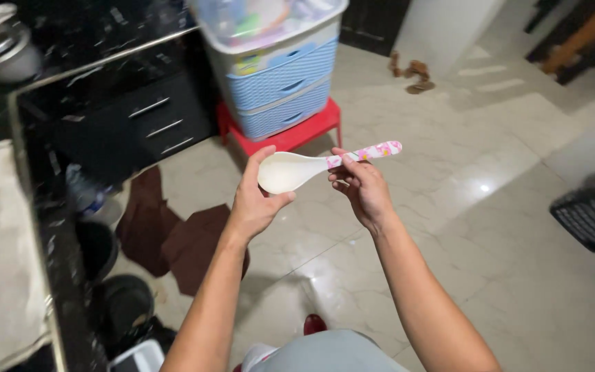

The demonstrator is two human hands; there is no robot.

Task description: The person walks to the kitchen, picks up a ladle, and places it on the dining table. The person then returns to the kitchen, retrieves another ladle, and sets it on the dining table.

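Left hand [255,203] cups smooth white plastic spoon [290,171] bowl; right hand [361,187] pinches its pink patterned, possibly floral, handle.

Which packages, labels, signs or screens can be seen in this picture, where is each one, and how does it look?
Small label: on the front left corner of the pale blue plastic drawer unit standing on the red plastic stool; roughly rectangular, yellow and green.
Packages in the clear-walled top bin of that unit: blurred white, green and pink shapes, kinds cannot be told.
Signs and screens: none in view.
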